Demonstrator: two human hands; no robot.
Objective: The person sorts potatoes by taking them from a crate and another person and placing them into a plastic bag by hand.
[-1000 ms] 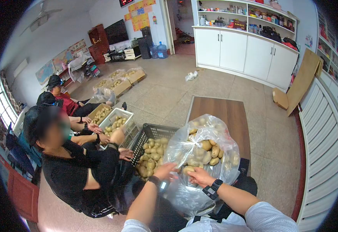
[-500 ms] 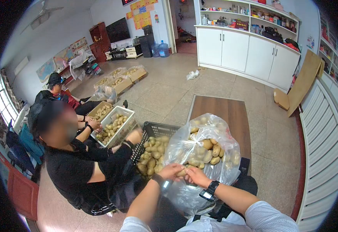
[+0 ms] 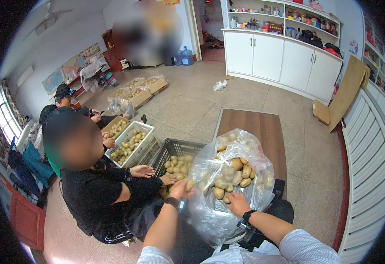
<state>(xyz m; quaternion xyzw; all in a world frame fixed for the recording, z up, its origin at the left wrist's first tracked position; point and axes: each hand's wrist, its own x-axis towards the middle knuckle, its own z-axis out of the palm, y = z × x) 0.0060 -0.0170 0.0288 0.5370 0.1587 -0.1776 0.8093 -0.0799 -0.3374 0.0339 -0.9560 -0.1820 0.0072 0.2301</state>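
A large clear plastic bag point(image 3: 258, 154) full of potatoes stands in front of me, with its side open. My left hand point(image 3: 182, 189) is closed on a potato point(image 3: 190, 185) between the bag and the dark crate. My right hand point(image 3: 238, 204) is at the bag's opening, its fingertips on a potato point(image 3: 226, 199) at the lower edge of the pile. The dark grey crate point(image 3: 168, 147) holds many potatoes. A co-worker's two hands point(image 3: 142, 171) are at its left side, one reaching over the potatoes.
A wooden board point(image 3: 249, 121) lies behind the bag. Left of the crate are a white crate point(image 3: 146, 136) and a cardboard box point(image 3: 124, 125) of potatoes, with co-workers beside them. A white slatted rail point(image 3: 368, 167) stands at the right.
My hands, together on a potato half a second ago, have parted: the left went left with a potato, the right moved to the bag's opening. The co-worker's hands now reach to the dark crate.
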